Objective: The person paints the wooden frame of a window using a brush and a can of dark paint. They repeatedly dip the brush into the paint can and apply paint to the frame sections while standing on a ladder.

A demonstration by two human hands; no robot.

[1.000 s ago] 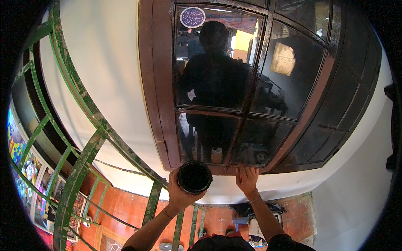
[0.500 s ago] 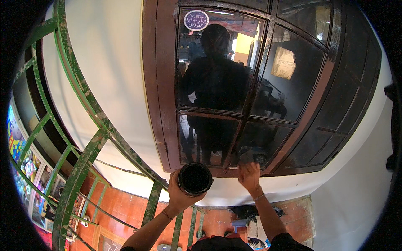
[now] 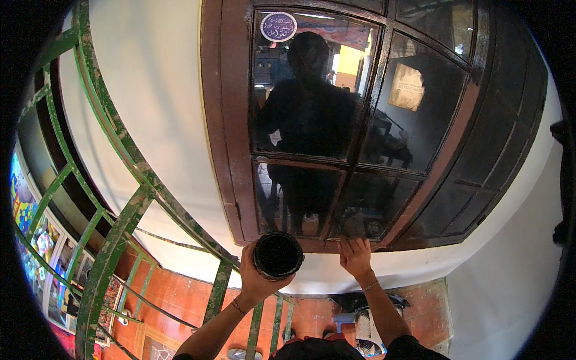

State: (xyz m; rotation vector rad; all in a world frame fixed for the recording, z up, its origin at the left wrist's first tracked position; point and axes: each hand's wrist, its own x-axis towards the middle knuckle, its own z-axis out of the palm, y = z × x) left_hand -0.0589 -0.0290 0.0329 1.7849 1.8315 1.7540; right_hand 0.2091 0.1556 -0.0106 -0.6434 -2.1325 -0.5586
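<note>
My left hand [image 3: 258,281] is wrapped round a round dark paint can [image 3: 278,255], held upright with its open top facing up. Its inside looks black, and dark smears coat the rim. Just to the right, my right hand [image 3: 356,259] is raised at the bottom rail of the brown window frame [image 3: 300,245], back of the hand toward me. Its fingers are curled and point at the rail; whatever they pinch is hidden. Glossy dark brown bars [image 3: 358,138] divide the window's glass panes, while some frame parts look duller and lighter brown.
A green metal railing [image 3: 120,231] with worn paint curves along the left. White wall [image 3: 156,90] surrounds the window. Below lie orange floor tiles [image 3: 174,300], a sandal [image 3: 243,354], and a bag [image 3: 366,330] beside a blue stool [image 3: 344,321]. A round sticker [image 3: 279,27] and a paper [image 3: 406,87] show on the glass.
My right hand has shifted slightly down, with its fingers now closer to the rail's lower edge. The can in my left hand has moved very slightly left.
</note>
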